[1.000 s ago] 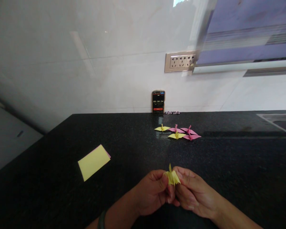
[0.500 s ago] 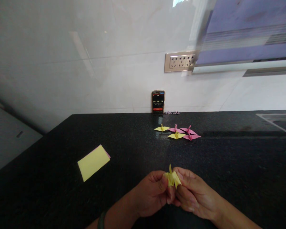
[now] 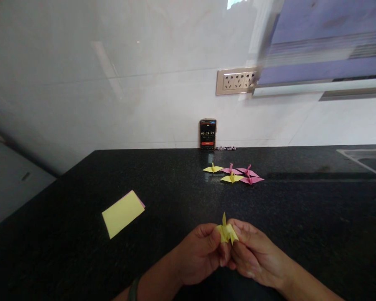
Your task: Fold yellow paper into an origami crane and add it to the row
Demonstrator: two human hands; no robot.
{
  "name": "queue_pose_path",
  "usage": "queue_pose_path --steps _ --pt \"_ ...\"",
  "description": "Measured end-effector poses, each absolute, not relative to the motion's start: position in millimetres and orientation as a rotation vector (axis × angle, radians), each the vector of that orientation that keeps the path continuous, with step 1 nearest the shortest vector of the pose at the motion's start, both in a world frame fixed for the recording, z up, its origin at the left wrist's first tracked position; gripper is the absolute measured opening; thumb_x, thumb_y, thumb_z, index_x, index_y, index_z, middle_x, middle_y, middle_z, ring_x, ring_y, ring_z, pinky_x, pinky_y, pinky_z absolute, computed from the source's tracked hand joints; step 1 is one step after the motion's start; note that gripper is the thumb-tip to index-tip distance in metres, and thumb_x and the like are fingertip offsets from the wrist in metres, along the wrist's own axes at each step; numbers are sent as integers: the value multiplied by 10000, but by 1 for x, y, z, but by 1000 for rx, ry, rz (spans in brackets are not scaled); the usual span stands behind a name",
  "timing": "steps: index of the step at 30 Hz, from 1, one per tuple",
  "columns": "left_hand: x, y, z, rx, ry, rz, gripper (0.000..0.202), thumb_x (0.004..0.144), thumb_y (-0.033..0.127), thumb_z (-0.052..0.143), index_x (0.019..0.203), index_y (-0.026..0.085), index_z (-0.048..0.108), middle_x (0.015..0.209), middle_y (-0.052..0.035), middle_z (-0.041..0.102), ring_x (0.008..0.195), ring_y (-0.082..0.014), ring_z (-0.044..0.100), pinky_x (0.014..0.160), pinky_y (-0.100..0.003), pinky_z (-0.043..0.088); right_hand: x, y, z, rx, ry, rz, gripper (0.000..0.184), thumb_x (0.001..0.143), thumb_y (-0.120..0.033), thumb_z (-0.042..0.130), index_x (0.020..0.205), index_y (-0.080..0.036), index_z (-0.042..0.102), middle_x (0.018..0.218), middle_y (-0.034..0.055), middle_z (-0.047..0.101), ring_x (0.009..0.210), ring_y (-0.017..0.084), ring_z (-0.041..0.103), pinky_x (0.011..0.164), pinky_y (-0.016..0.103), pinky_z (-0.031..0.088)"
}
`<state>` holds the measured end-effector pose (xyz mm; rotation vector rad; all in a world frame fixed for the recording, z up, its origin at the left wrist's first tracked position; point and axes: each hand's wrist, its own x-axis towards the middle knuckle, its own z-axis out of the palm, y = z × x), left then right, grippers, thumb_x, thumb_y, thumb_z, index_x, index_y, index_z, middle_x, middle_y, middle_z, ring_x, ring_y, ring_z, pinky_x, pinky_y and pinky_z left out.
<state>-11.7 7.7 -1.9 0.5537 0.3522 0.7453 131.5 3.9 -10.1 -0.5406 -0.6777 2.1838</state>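
Between my two hands is a yellow paper crane (image 3: 227,233), held above the dark countertop with one thin point sticking up. My left hand (image 3: 202,253) pinches its left side between thumb and fingers. On the right side, my right hand (image 3: 258,253) grips it the same way. My fingertips hide part of the paper's lower edge. Beyond my hands stand several finished cranes: yellow cranes (image 3: 232,178) and pink cranes (image 3: 251,179), set close together with wings spread.
A stack of yellow and pink paper (image 3: 123,215) lies at the left. A phone (image 3: 207,134) showing a timer leans on the wall, with a patterned strap (image 3: 226,148) beside it. A socket panel (image 3: 238,81) is on the wall. A sink edge (image 3: 360,161) shows at far right.
The yellow crane between my fingers has spread slightly wider, and its upright point sits a little higher. My hands have barely moved.
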Motion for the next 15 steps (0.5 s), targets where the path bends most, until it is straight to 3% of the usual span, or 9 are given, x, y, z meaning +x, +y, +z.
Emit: queue_pose_path --steps 6,15 --pt "-14 12 1 534 472 829 283 738 336 519 630 79 568 521 -37 541 486 -109 493 578 -289 399 133 9 -7 -547 -649 2175 222 835 -296 429 684 -153 507 290 -100 340 219 23 202 260 126 236" --pt "-19 17 5 454 533 955 206 729 229 543 561 112 518 498 4 504 505 -89 471 637 -288 389 135 11 -6 -541 -624 2153 159 818 -284 467 713 -168 493 285 -109 337 218 25 198 255 120 228"
